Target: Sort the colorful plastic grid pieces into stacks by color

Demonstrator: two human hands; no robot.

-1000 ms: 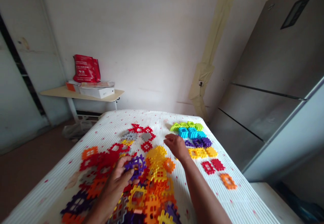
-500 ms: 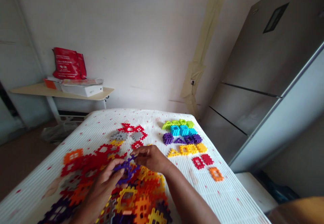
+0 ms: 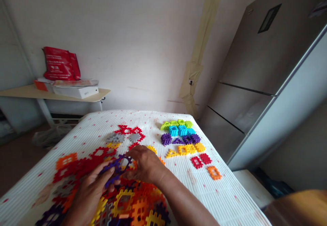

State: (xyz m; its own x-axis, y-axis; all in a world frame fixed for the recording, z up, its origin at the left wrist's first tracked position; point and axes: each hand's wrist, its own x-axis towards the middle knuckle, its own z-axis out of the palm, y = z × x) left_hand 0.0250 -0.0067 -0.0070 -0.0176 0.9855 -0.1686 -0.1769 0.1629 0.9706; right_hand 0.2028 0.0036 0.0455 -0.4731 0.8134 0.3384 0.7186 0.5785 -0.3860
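Note:
My left hand (image 3: 88,187) is closed on several purple interlocking plastic tiles (image 3: 110,171), held over the heap. My right hand (image 3: 146,164) has its fingers curled round the right edge of a purple open-frame tile (image 3: 124,161), which meets the ones in my left hand; whether they are joined I cannot tell. Below both hands lies a mixed pile of notched tiles, among them a yellow frame tile (image 3: 123,200) and an orange window tile (image 3: 139,212). Red tiles (image 3: 89,164) spread out beyond my left hand.
Sorted rows sit at the table's right: green tiles (image 3: 176,124), blue tiles (image 3: 173,131), purple tiles (image 3: 166,139), yellow tiles (image 3: 190,149), red tiles (image 3: 196,162) and an orange tile (image 3: 214,173). A fridge (image 3: 230,93) stands right; a side table (image 3: 20,91) stands left.
The purple tiles have shifted left and down with my left hand. A purple frame tile now shows more openly between my hands. The whole view has turned slightly right.

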